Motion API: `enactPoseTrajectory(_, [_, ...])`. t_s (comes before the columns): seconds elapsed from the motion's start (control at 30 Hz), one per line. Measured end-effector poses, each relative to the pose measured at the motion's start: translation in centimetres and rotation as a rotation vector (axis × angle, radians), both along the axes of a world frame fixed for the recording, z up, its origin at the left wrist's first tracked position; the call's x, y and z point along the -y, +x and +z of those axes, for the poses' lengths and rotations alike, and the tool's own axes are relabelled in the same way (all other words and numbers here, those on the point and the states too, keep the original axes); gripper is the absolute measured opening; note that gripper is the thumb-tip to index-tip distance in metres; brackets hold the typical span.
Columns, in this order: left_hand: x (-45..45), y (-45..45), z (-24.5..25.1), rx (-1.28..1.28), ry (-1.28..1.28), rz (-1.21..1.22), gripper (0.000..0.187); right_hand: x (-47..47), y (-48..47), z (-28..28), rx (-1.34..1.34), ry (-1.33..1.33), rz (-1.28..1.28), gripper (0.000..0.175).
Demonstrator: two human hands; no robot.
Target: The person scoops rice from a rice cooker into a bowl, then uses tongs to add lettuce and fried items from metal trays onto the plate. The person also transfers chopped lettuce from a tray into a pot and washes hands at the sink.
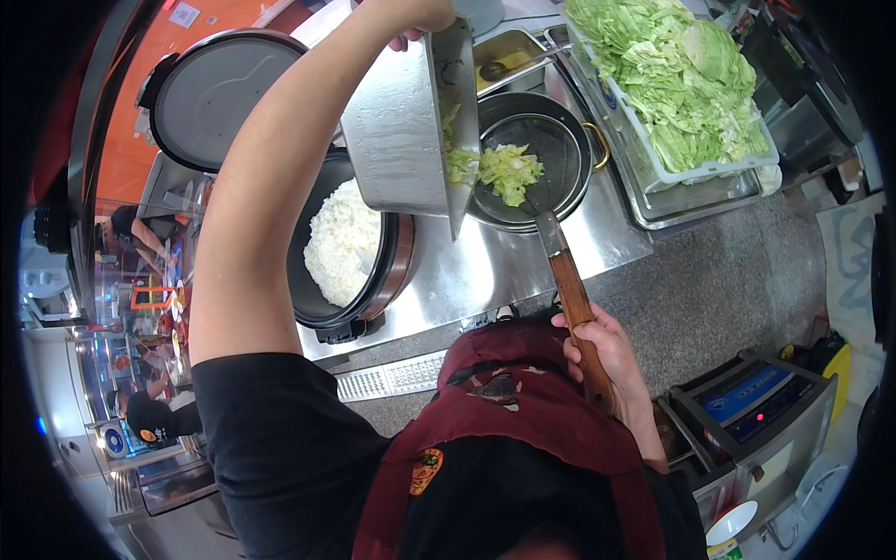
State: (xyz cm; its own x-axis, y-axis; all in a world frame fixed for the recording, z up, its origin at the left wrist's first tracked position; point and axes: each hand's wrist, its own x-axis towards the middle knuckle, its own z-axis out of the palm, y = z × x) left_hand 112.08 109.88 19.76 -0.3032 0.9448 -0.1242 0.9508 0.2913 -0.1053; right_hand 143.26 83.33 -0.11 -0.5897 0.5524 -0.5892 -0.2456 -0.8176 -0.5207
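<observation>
At the top of the view, my left hand (414, 19) grips the edge of a deep steel food pan (399, 154). The pan is tipped on its side, and some shredded cabbage (458, 164) shows at its lower lip. Wet cabbage leaves (511, 173) lie on a round mesh strainer (553, 150) right beside that lip. The strainer rests in a dark pot (514, 103) with a gold-coloured side handle (599, 147). Low on the strainer's wooden handle (581, 315), my right hand (607, 353) is closed around the wood.
A rice cooker (402, 266) holds white rice (339, 245); its lid (224, 98) stands raised. Behind the pot, a steel tray (528, 43) contains yellow liquid and a ladle (494, 71). Chopped cabbage (686, 84) heaps in a white basket (700, 173). Co-workers (164, 420) are at left.
</observation>
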Motion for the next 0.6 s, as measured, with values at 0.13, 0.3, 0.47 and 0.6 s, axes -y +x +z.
enactPoseTrajectory(0.13, [-0.1, -0.08, 0.11, -0.013, -0.011, 0.0, 0.024, 0.01, -0.02, -0.05, -0.003, 0.003, 0.005, 0.026])
enactPoseTrajectory(0.3, [0.04, -0.23, 0.16, 0.002, -0.009, -0.012, 0.025, 0.11, -0.17, 0.03, 0.006, 0.0, -0.025, 0.025])
enactPoseTrajectory(0.47, [0.0, -0.29, 0.11, -0.013, -0.016, -0.02, 0.024, 0.11, -0.1, 0.1, 0.002, -0.005, 0.006, 0.025])
enactPoseTrajectory(0.6, [-0.18, -0.19, 0.05, -0.053, -0.04, -0.022, 0.024, 0.16, -0.14, 0.08, 0.001, 0.007, -0.017, 0.025])
